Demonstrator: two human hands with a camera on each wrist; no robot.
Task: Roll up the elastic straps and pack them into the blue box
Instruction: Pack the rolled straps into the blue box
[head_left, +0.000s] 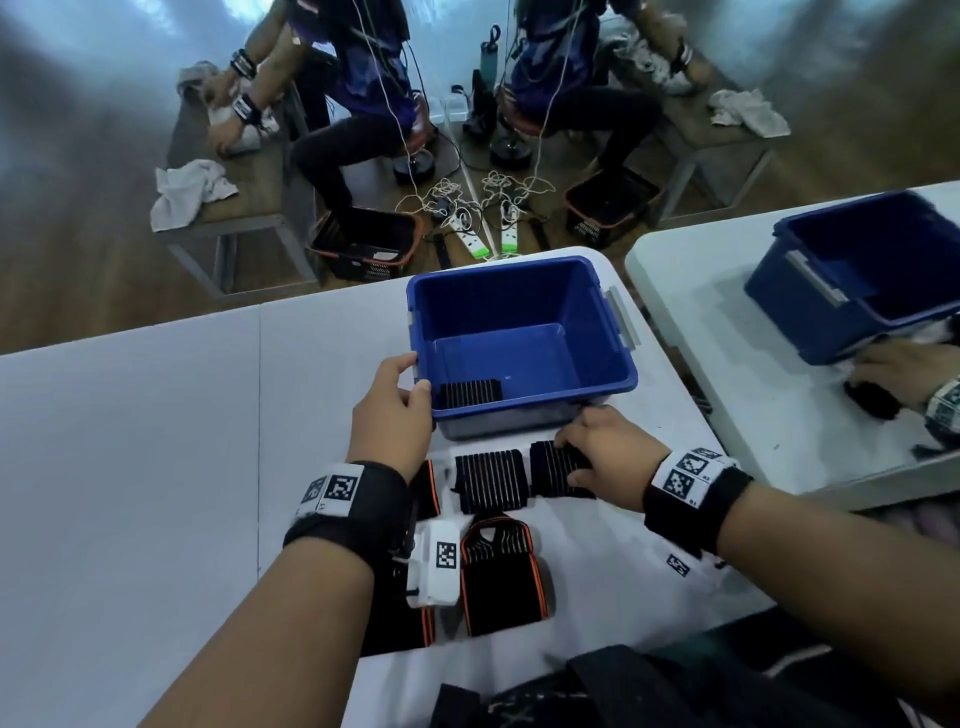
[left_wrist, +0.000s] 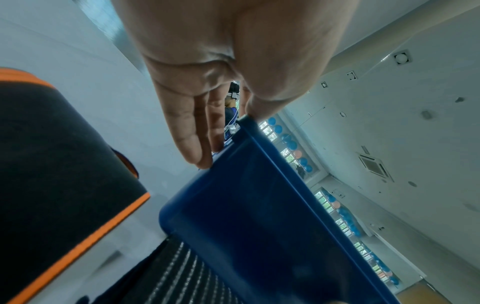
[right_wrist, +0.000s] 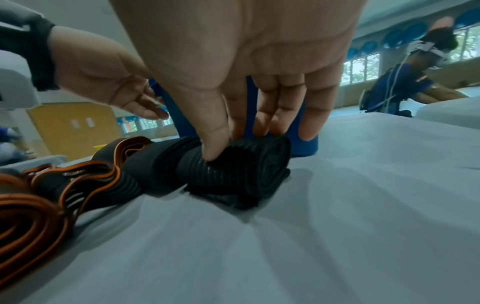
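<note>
1. Black ribbed elastic, rolled strap (right_wrist: 233, 164) sits on the desk (head_left: 130, 467) at centre right of the head view, just below the blue box (head_left: 519, 332) front wall.
2. Right hand (head_left: 602, 457) on it: thumb on the near side, fingers (right_wrist: 272, 107) curled over the far side, pinching the roll. Roll not yet lifted, judging by the wrist view.
3. Left hand (head_left: 389, 415) at the box's lower-left corner, fingers loosely straight against the outer wall, thumb at the rim. Steadying, not gripping, I'd say.
4. One rolled strap in the box (head_left: 470, 393), lower-left of the floor. Second roll (head_left: 491, 480) on the desk just beside the held one.
5. Orange-edged straps (head_left: 501, 571) lie unrolled, lower centre.
6. Handling guess: light, soft, springy; roll may unwind if released loosely. Take hold across the cylinder over the loose end, squeeze lightly.
7. Surface: white desk, smooth, looks slightly wrinkled under the roll.
8. Room: wood floor, mirror at top showing a seated person, cables, power strips.
</note>
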